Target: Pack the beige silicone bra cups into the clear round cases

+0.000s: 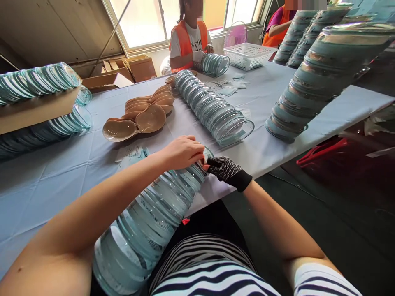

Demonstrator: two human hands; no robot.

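Observation:
A long row of nested clear round plastic containers [148,218] lies on its side along the table's front edge, close to my body. My left hand [187,152], bare, reaches over the row with its fingers curled round the far end container. My right hand [226,169], in a black dotted glove with bare fingertips, pinches at the rim of that same end container. A bit of brown shows between the hands, too small to make out. Beyond my left hand lie several brown stick-on bra cups [151,118], overlapping in joined pairs. Printed clear packets [131,154] sit beside my left forearm.
Another row of nested containers [212,107] lies mid-table. A tall leaning stack [317,78] stands at right; more rows [40,82] with cardboard [40,111] lie left. A person in an orange vest [188,41] works opposite, near a white basket [248,55]. A red stool [322,152] is below right.

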